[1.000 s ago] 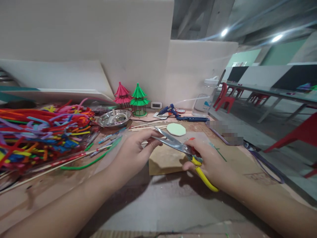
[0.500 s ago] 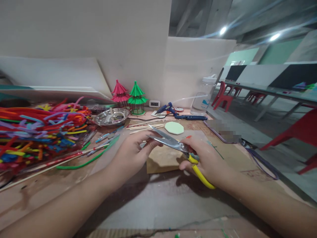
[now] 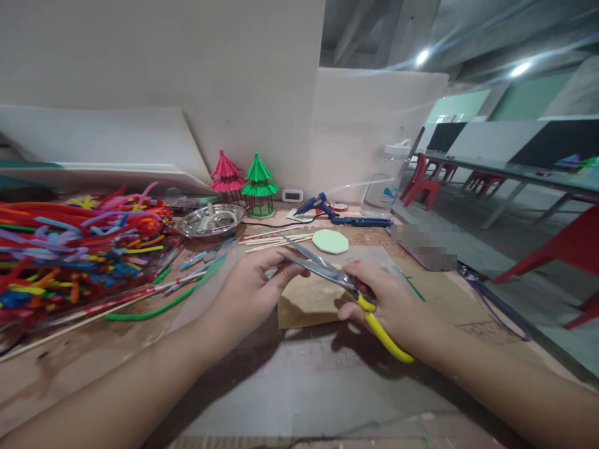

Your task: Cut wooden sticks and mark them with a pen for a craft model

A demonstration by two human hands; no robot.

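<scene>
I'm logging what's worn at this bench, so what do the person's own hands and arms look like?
The left hand and right hand are gloveless; the left forearm and right forearm are bare, with no sleeve, watch or bracelet showing.

Bare hands [image 3: 255, 280], narrow bare wrists [image 3: 216, 321], smooth uncovered forearms [image 3: 140, 377] broadening away from them, rounded right thumb tip [image 3: 347, 310]

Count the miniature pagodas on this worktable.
2: the pink pagoda and, just right of it, the green pagoda, both left of the small digital display. No others show.
</scene>
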